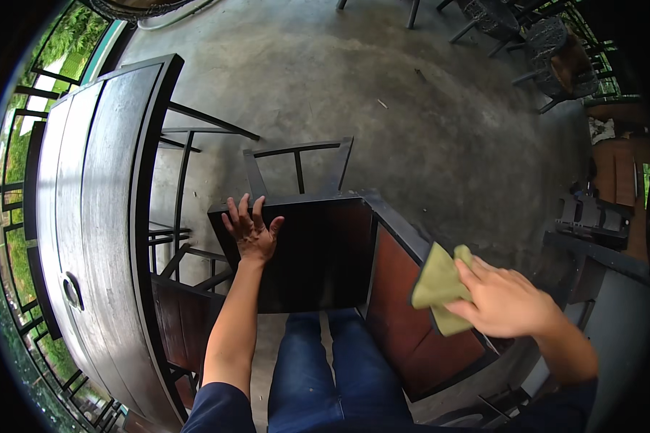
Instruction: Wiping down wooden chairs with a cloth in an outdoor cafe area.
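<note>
Before my legs is a chair with a dark metal frame. Its black seat panel (319,254) faces up, and a reddish-brown panel (411,325) joins it on the right. My left hand (252,233) rests on the seat's far left corner, fingers spread over the edge and holding nothing. My right hand (512,303) is closed on a yellow-green cloth (441,279). The cloth is at the outer frame bar of the reddish panel and hides part of it. Whether it presses on the bar I cannot tell. Part of the chair's leg frame (298,149) shows beyond the seat.
A long grey plank-topped table (108,178) stands close on the left. Another dark wooden chair (184,319) is partly under it. Metal chairs (552,54) stand at the far right. A counter edge (601,257) is near my right arm. The concrete floor (401,130) bears small debris.
</note>
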`<control>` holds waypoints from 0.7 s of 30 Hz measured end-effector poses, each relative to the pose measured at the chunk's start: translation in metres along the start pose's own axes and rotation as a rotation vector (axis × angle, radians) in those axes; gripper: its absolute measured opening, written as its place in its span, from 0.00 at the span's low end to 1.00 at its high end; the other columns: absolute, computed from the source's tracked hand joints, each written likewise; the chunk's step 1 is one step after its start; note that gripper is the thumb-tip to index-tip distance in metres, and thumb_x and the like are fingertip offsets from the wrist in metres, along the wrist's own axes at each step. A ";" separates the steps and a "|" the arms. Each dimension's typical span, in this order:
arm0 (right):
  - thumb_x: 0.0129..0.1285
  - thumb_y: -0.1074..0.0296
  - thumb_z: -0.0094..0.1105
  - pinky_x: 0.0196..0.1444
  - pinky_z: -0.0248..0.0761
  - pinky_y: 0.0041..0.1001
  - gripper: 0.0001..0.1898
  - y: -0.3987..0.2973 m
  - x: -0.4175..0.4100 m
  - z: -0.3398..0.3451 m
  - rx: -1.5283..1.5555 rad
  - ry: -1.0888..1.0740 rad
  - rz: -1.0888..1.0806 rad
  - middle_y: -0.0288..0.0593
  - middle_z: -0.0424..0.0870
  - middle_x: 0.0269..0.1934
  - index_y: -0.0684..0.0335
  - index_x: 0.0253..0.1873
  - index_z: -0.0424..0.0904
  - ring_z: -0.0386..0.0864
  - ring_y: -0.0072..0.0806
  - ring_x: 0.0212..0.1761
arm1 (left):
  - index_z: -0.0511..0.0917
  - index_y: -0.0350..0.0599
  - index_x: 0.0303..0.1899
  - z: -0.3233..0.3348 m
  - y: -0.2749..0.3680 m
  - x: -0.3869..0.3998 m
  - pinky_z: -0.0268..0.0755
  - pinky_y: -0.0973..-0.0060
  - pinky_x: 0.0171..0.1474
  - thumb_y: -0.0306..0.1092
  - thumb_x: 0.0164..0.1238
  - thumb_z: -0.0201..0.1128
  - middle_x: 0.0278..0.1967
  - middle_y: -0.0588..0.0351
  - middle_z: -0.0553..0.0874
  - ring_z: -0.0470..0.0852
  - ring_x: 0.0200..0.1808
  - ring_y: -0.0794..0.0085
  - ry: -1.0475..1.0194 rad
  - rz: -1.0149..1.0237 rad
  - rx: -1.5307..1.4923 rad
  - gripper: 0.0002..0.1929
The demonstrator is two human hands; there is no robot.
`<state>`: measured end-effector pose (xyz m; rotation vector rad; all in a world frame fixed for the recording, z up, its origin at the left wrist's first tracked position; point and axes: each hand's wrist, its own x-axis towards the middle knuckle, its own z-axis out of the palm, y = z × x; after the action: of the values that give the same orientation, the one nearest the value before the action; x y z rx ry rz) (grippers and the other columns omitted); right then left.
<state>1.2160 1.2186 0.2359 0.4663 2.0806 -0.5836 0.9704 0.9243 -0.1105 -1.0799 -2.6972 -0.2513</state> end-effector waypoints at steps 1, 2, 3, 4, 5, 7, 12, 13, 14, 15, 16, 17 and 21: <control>0.75 0.49 0.48 0.67 0.69 0.44 0.38 0.003 0.017 0.006 -0.033 -0.015 -0.048 0.76 0.62 0.69 0.84 0.70 0.56 0.70 0.62 0.67 | 0.63 0.59 0.70 -0.002 0.005 -0.001 0.37 0.40 0.75 0.67 0.73 0.48 0.72 0.53 0.58 0.47 0.78 0.46 0.007 -0.006 -0.006 0.33; 0.74 0.50 0.48 0.68 0.68 0.44 0.38 0.007 0.038 0.015 -0.061 0.015 -0.058 0.76 0.60 0.70 0.84 0.71 0.54 0.69 0.62 0.68 | 0.63 0.59 0.70 -0.003 0.010 -0.002 0.37 0.40 0.75 0.67 0.73 0.48 0.72 0.53 0.58 0.47 0.78 0.46 0.008 -0.011 -0.020 0.33; 0.74 0.52 0.48 0.70 0.66 0.43 0.38 0.010 0.058 0.024 -0.090 0.045 -0.068 0.77 0.58 0.71 0.84 0.72 0.52 0.68 0.62 0.69 | 0.63 0.58 0.70 -0.003 0.015 -0.002 0.38 0.41 0.75 0.67 0.73 0.49 0.72 0.53 0.60 0.49 0.78 0.47 0.027 -0.015 -0.049 0.33; 0.74 0.53 0.48 0.71 0.65 0.43 0.37 0.006 0.084 0.028 -0.033 0.032 -0.037 0.76 0.57 0.71 0.83 0.72 0.50 0.67 0.61 0.70 | 0.63 0.57 0.70 -0.005 0.015 -0.005 0.38 0.43 0.75 0.67 0.72 0.50 0.72 0.53 0.62 0.50 0.78 0.48 0.039 -0.020 -0.065 0.34; 0.74 0.55 0.47 0.72 0.64 0.43 0.37 -0.002 0.111 0.030 0.024 0.017 -0.017 0.76 0.55 0.72 0.83 0.73 0.49 0.66 0.61 0.71 | 0.63 0.57 0.70 -0.009 0.010 -0.008 0.38 0.43 0.75 0.67 0.72 0.50 0.72 0.53 0.62 0.50 0.78 0.48 0.031 -0.027 -0.055 0.34; 0.74 0.57 0.47 0.73 0.62 0.42 0.36 -0.011 0.149 0.033 0.093 0.034 0.023 0.74 0.52 0.74 0.82 0.74 0.47 0.62 0.60 0.74 | 0.61 0.51 0.72 -0.015 0.012 -0.009 0.39 0.47 0.76 0.67 0.72 0.51 0.73 0.53 0.63 0.52 0.78 0.51 0.091 -0.112 -0.294 0.37; 0.74 0.59 0.48 0.80 0.49 0.40 0.37 -0.013 0.230 0.051 -0.145 0.116 -0.157 0.67 0.41 0.79 0.74 0.78 0.44 0.41 0.51 0.83 | 0.60 0.42 0.72 -0.011 -0.001 -0.019 0.42 0.50 0.77 0.61 0.74 0.54 0.75 0.46 0.63 0.54 0.79 0.52 0.160 -0.156 -0.389 0.37; 0.74 0.57 0.48 0.80 0.48 0.40 0.38 -0.020 0.240 0.055 -0.188 0.128 -0.228 0.67 0.41 0.79 0.74 0.78 0.44 0.39 0.51 0.83 | 0.59 0.40 0.72 -0.009 -0.011 -0.024 0.43 0.49 0.77 0.59 0.74 0.54 0.75 0.43 0.62 0.54 0.79 0.50 0.167 -0.153 -0.434 0.37; 0.72 0.58 0.52 0.80 0.49 0.40 0.38 -0.029 0.249 0.060 -0.161 0.175 -0.287 0.66 0.43 0.79 0.73 0.77 0.46 0.42 0.51 0.82 | 0.59 0.40 0.72 -0.003 -0.014 -0.027 0.43 0.49 0.77 0.59 0.74 0.54 0.75 0.43 0.62 0.54 0.79 0.50 0.164 -0.165 -0.425 0.37; 0.70 0.60 0.55 0.80 0.50 0.40 0.39 -0.042 0.256 0.061 -0.115 0.200 -0.374 0.66 0.46 0.78 0.72 0.77 0.47 0.45 0.53 0.81 | 0.58 0.39 0.72 -0.004 -0.012 -0.026 0.42 0.48 0.77 0.59 0.75 0.52 0.75 0.40 0.62 0.53 0.78 0.46 0.306 -0.264 -0.449 0.37; 0.69 0.62 0.57 0.80 0.51 0.41 0.39 -0.052 0.260 0.060 -0.069 0.228 -0.450 0.66 0.49 0.77 0.71 0.77 0.48 0.48 0.54 0.81 | 0.57 0.37 0.72 -0.004 -0.007 -0.022 0.42 0.46 0.77 0.59 0.76 0.49 0.74 0.37 0.61 0.52 0.78 0.42 0.454 -0.357 -0.479 0.37; 0.66 0.67 0.58 0.79 0.52 0.41 0.38 -0.057 0.276 0.072 -0.047 0.307 -0.584 0.66 0.52 0.76 0.70 0.76 0.50 0.50 0.55 0.80 | 0.57 0.37 0.72 -0.006 -0.005 -0.024 0.42 0.46 0.77 0.59 0.76 0.49 0.74 0.37 0.61 0.52 0.78 0.42 0.451 -0.369 -0.469 0.37; 0.58 0.76 0.51 0.79 0.52 0.39 0.41 -0.125 0.317 0.075 0.000 0.232 -0.824 0.60 0.50 0.78 0.67 0.78 0.49 0.46 0.50 0.82 | 0.54 0.35 0.74 -0.007 -0.002 -0.035 0.39 0.43 0.76 0.64 0.76 0.40 0.75 0.34 0.59 0.51 0.77 0.36 0.471 -0.372 -0.503 0.41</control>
<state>1.0331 1.1069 -0.0392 -0.3817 2.4651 -1.0308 0.9948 0.8987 -0.1138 -0.5042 -2.4183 -1.1382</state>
